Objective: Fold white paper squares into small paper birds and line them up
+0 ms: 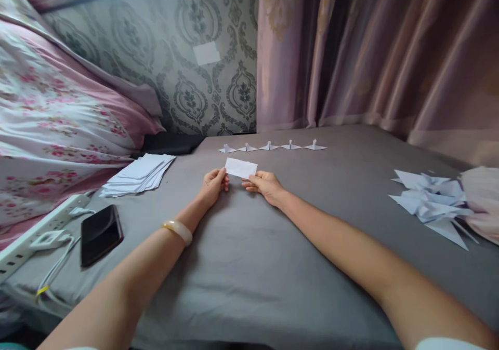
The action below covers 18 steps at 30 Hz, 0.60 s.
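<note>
In the head view, I have both hands near the middle of the frame, working over a grey sheet (249,282). My left hand (214,185) pinches the left end of a white rectangular piece of paper (241,167) between thumb and fingers. My right hand (266,185) grips its lower right corner the same way, so both grips are narrow, with just the paper between them. The piece sits at the centre of the frame, its broad face towards me and its top edge sloping down to the right; I can't tell whether it touches the sheet below.

Just beyond it I see a row of five small folded paper birds (268,146), wings spread. At right of frame, larger folded white paper pieces (432,197) lie heaped against pale fabric (483,197).

Left of centre is a loose stack of white paper (136,177), with a flat black item (173,143) behind it. In the lower left I have a dark-screened smartphone (101,236) beside a white power strip (21,251) with plugs in it. A pale bangle (180,232) circles my left wrist.
</note>
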Tool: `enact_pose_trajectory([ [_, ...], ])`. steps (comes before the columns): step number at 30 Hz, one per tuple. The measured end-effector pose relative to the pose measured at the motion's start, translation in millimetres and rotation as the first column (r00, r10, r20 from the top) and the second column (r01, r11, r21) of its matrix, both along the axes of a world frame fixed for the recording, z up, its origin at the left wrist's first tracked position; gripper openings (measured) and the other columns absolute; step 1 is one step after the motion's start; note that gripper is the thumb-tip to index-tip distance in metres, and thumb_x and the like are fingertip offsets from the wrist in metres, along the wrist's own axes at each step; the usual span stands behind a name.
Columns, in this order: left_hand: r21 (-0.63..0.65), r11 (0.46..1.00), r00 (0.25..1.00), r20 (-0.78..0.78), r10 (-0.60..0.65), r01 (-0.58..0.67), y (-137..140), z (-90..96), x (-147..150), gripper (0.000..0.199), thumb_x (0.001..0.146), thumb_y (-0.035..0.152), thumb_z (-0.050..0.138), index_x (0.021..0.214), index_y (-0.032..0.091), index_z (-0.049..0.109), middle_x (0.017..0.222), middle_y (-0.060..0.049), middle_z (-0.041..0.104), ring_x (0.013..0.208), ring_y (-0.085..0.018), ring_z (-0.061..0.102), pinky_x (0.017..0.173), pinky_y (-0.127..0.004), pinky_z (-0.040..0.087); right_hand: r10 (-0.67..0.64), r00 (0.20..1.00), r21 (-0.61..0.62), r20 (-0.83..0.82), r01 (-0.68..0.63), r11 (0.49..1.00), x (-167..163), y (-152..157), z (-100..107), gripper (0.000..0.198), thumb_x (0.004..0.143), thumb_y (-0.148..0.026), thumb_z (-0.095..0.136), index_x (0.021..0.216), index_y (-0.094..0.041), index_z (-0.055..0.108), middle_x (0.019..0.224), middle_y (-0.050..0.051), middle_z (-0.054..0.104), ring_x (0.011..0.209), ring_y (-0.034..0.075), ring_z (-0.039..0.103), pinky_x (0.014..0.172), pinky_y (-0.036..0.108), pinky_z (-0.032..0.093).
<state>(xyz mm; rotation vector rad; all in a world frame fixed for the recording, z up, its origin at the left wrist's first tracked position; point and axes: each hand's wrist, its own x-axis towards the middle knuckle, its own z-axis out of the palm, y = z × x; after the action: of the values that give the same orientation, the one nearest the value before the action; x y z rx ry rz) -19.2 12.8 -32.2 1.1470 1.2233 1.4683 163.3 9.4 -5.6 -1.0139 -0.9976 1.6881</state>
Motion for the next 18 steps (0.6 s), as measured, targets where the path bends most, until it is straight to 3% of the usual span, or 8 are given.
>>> enact_pose_trajectory([
  [9,-0.049,0.997,0.996,0.061,0.061,-0.058,-4,3.8,0,0.045,0.065,0.05,0.081,0.071,0.013,0.056,0.059,0.002,0.059,0.044,-0.006,0.051,0.041,-0.018,0.04,0.03,0.999,0.004,0.022,-0.03,1.0,-2,-4,0,0.016,0.089,-0.007,0.054,0.077,-0.014,0.063,0.085,0.006,0.075,0.063,0.007,0.068,0.054,0.015,0.053],
  [15,-0.079,0.996,0.99,0.131,0.052,-0.042,-6,11.2,2,0.045,0.064,0.048,0.083,0.071,0.013,0.057,0.059,0.001,0.059,0.046,-0.007,0.052,0.043,-0.018,0.041,0.004,0.999,0.012,0.049,-0.004,1.0,10,-2,3,0.016,0.086,-0.009,0.052,0.076,-0.016,0.062,0.081,0.005,0.074,0.066,0.008,0.069,0.061,0.018,0.055],
  [18,-0.087,0.994,0.983,0.165,0.074,-0.06,-4,11.3,1,0.043,0.068,0.05,0.08,0.074,0.014,0.056,0.062,0.001,0.059,0.05,-0.007,0.053,0.047,-0.019,0.044,-0.02,0.994,0.04,0.103,0.016,0.999,18,5,3,0.015,0.08,-0.008,0.053,0.071,-0.017,0.062,0.072,0.003,0.072,0.06,0.009,0.066,0.055,0.018,0.051],
])
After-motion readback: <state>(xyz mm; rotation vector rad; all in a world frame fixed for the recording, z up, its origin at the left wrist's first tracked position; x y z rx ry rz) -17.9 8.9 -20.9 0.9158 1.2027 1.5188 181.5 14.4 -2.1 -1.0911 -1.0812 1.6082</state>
